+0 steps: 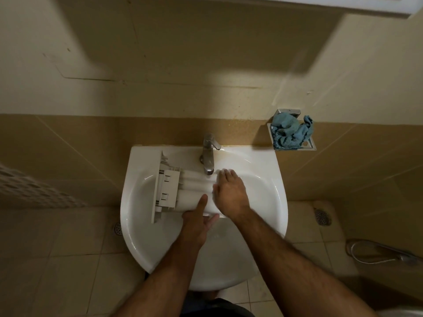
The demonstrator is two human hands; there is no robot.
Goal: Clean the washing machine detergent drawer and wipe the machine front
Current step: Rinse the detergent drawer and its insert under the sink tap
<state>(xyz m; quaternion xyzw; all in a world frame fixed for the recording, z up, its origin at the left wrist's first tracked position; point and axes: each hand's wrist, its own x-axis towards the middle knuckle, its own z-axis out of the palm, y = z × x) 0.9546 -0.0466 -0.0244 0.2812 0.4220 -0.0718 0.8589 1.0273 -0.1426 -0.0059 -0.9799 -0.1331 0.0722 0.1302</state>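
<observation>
**Drawer in the sink, both hands on it**

Nearest in, left hand at the near long edge of the drawer, thumb up over the top, fingers below: a steadying grip from the side. Right hand laid flat across the drawer's right end, fingers straight and spread, pressing or rubbing rather than clutching. Drawer itself lying across the basin of the sink, front panel to the left, far end just under the tap.

Likely light, hollow, rigid plastic; wet by the look of it, so probably slick. Thin clips and ribs near the front panel look breakable. Best held by the long side walls or the broad front panel, not the small tabs. Whether water is running: cannot tell.

Farther back, tap spout close over the drawer, the one thing to knock against when lifting. Beyond on the wall, a blue cloth bunched in a metal holder, well apart, handy for wiping the machine front later.
</observation>
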